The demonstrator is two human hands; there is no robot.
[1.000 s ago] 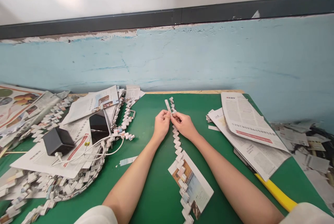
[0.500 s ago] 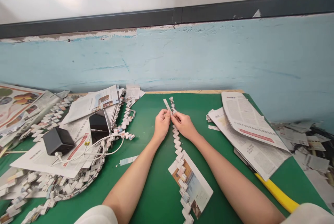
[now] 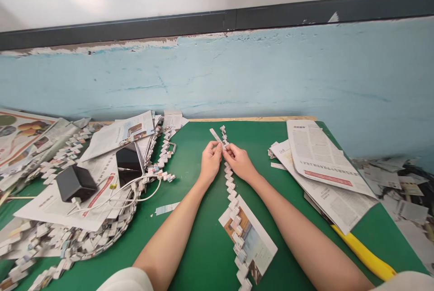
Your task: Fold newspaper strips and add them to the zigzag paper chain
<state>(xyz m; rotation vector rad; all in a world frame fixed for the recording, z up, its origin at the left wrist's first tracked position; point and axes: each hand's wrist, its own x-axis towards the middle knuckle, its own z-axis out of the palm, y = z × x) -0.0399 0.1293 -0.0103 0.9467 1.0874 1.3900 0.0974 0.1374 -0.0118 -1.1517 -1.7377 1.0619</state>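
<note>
1. Pinches a narrow paper strip (image 3: 214,135) in the left grip (image 3: 210,161), closed between thumb and bent fingers near the strip's lower end.
2. Juts out past those fingertips with the strip's free length, slanting away to the upper left.
3. Clasps a zigzag paper chain (image 3: 230,187) in the right grip (image 3: 240,161), also closed, just beside the left fingertips.
4. Cannot tell, behind the fingers, exactly how strip and chain meet.
5. Extends beyond both grips with a short end of the chain, close beside the strip; runs back from there in a long line, crossing a printed sheet (image 3: 261,241) on the green counter (image 3: 203,255).
6. Lies well apart, to the left: a black box (image 3: 76,183) and a dark-screened device (image 3: 129,162) on newspapers, near heaped folded chains (image 3: 91,241).
7. Lies to the right: folded newspapers (image 3: 325,155), partly covering something with a yellow handle (image 3: 364,252).
</note>
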